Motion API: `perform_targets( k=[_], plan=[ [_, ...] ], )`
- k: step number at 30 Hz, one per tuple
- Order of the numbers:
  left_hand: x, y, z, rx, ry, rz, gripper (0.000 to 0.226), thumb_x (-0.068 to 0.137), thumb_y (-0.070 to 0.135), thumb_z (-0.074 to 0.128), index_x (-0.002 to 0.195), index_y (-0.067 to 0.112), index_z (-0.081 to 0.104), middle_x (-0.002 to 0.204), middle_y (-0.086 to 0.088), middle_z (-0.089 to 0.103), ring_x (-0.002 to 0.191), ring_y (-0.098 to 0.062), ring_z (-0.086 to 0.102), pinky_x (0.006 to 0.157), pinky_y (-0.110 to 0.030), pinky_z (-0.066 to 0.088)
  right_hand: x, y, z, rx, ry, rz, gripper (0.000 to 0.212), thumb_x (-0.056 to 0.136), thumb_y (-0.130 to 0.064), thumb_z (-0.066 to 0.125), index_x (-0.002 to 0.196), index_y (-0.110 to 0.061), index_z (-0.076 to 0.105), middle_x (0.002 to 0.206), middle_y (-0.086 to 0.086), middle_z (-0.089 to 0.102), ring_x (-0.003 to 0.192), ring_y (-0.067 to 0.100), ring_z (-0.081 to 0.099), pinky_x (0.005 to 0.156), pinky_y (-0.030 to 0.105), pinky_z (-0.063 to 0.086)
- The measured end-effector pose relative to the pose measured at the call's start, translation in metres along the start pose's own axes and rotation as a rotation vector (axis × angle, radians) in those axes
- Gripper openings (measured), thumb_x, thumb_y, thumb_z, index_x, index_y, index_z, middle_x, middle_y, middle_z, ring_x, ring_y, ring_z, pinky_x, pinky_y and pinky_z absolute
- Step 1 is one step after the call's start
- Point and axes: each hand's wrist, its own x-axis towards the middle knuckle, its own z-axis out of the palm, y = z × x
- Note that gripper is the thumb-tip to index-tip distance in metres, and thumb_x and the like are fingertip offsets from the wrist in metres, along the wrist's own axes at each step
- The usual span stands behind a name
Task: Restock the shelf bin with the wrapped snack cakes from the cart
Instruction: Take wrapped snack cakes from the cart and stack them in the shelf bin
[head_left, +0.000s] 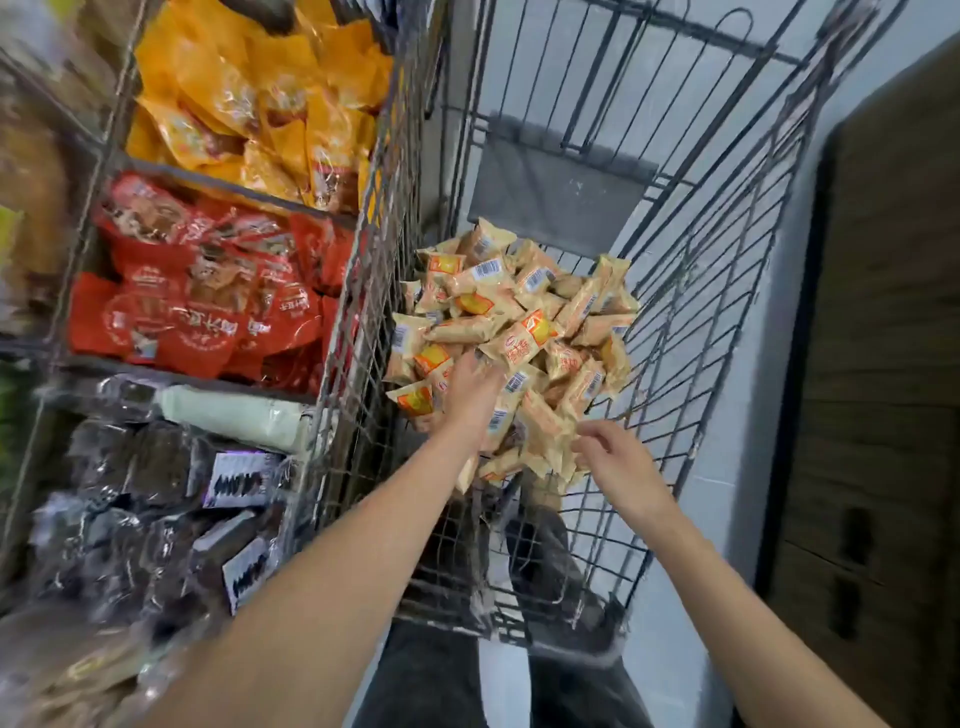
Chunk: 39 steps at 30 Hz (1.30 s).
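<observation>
Pale tan wrappers with orange labels and barcodes mark the snack cakes (519, 332), which are heaped in the wire cart (701, 291) at the centre of the head view. The heap is banked against the cart's left wall and runs from the grey flap (561, 192) at the far end down toward the person.

The left hand (470, 387) is laid palm down on the near left part of the heap, its fingers buried among the wrappers; whether anything is gripped there cannot be told. The right hand (613, 457) is held at the heap's near right edge, fingers loosely curled and slightly apart, the fingertips (579, 441) just at the nearest wrappers, with nothing seen held.

Just beside the cart on the left, a wire shelf unit (358, 270) is seen with stacked bins: yellow packets (260, 104) in the top one, red packets (208, 291) below, and dark cakes in clear wrap (156, 493) in the lowest one. Brown cartons (883, 364) are stacked to the cart's right.
</observation>
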Motion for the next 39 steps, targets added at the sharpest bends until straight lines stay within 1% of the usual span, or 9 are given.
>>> perform_targets(
  k=[4, 6, 10, 20, 23, 27, 32, 36, 39],
  plan=[
    [0.033, 0.010, 0.021, -0.158, -0.006, -0.076, 0.017, 0.091, 0.025, 0.060, 0.090, 0.013, 0.048, 0.094, -0.004, 0.057, 0.086, -0.021, 0.056, 0.080, -0.030, 0.042, 0.009, 0.011, 0.010, 0.109, 0.039, 0.052, 0.026, 0.094, -0.023, 0.046, 0.117, -0.021, 0.058, 0.116, -0.004, 0.063, 0.104, 0.016, 0.061, 0.089, 0.033, 0.047],
    [0.042, 0.014, 0.029, -0.196, 0.041, -0.135, 0.024, 0.089, 0.030, 0.063, 0.096, 0.010, 0.051, 0.093, 0.000, 0.051, 0.076, -0.016, 0.047, 0.072, -0.025, 0.036, 0.014, 0.013, 0.011, 0.133, 0.048, 0.084, 0.022, 0.092, -0.023, 0.049, 0.111, -0.022, 0.060, 0.117, -0.002, 0.063, 0.109, 0.019, 0.059, 0.095, 0.038, 0.045],
    [0.057, 0.016, 0.037, -0.229, 0.038, -0.235, 0.056, 0.087, 0.026, 0.064, 0.131, 0.002, 0.039, 0.120, -0.007, 0.052, 0.093, -0.021, 0.049, 0.071, -0.019, 0.036, 0.022, 0.009, 0.006, 0.118, 0.090, 0.105, 0.018, 0.093, -0.019, 0.046, 0.103, -0.026, 0.059, 0.109, -0.005, 0.066, 0.101, 0.019, 0.061, 0.088, 0.036, 0.048],
    [0.027, -0.003, 0.025, -0.194, 0.032, -0.039, 0.055, 0.090, 0.026, 0.061, 0.138, 0.016, 0.035, 0.132, 0.001, 0.050, 0.122, -0.025, 0.048, 0.092, -0.028, 0.042, 0.034, -0.011, 0.010, 0.121, 0.098, 0.095, 0.028, 0.098, -0.020, 0.041, 0.123, -0.019, 0.053, 0.121, 0.002, 0.060, 0.101, 0.017, 0.061, 0.088, 0.035, 0.048],
    [-0.002, -0.015, 0.003, -0.075, -0.092, 0.138, 0.035, 0.090, 0.027, 0.060, 0.120, 0.026, 0.042, 0.097, 0.022, 0.051, 0.094, -0.006, 0.056, 0.063, -0.015, 0.039, 0.034, -0.019, 0.013, 0.188, 0.186, 0.098, 0.051, 0.098, -0.034, 0.044, 0.145, -0.018, 0.031, 0.131, -0.002, 0.050, 0.109, 0.018, 0.055, 0.086, 0.034, 0.044],
    [-0.029, -0.032, -0.030, 0.021, -0.395, 0.129, 0.031, 0.088, 0.024, 0.064, 0.115, 0.024, 0.048, 0.108, 0.008, 0.061, 0.093, 0.000, 0.059, 0.074, -0.017, 0.050, 0.031, -0.023, 0.014, 0.243, 0.023, 0.142, 0.052, 0.095, -0.039, 0.052, 0.141, -0.023, 0.034, 0.136, -0.003, 0.047, 0.112, 0.014, 0.053, 0.096, 0.037, 0.046],
    [-0.040, -0.046, -0.065, 0.119, -0.509, 0.021, 0.015, 0.090, 0.027, 0.060, 0.103, 0.023, 0.054, 0.113, -0.002, 0.065, 0.101, -0.014, 0.063, 0.091, -0.037, 0.051, 0.015, -0.009, 0.030, 0.300, -0.197, 0.197, 0.022, 0.092, -0.028, 0.061, 0.110, -0.016, 0.057, 0.101, 0.000, 0.069, 0.085, 0.009, 0.066, 0.061, 0.022, 0.055],
    [-0.023, -0.048, -0.072, 0.530, -0.098, 0.275, 0.026, 0.094, 0.030, 0.051, 0.117, 0.018, 0.049, 0.118, 0.002, 0.058, 0.101, -0.010, 0.054, 0.082, -0.028, 0.046, 0.006, 0.008, 0.046, 0.322, 0.000, 0.179, 0.028, 0.094, -0.019, 0.058, 0.121, -0.012, 0.053, 0.101, 0.001, 0.066, 0.076, 0.003, 0.062, 0.048, 0.015, 0.050],
    [0.009, -0.049, -0.073, 0.830, 0.123, 0.391, 0.043, 0.092, 0.023, 0.056, 0.131, 0.014, 0.041, 0.134, -0.004, 0.046, 0.123, -0.020, 0.041, 0.097, -0.037, 0.040, 0.002, 0.019, 0.050, 0.363, 0.075, 0.185, 0.038, 0.094, -0.018, 0.058, 0.130, -0.008, 0.050, 0.094, -0.005, 0.065, 0.074, 0.001, 0.062, 0.046, 0.013, 0.049]
  ],
)
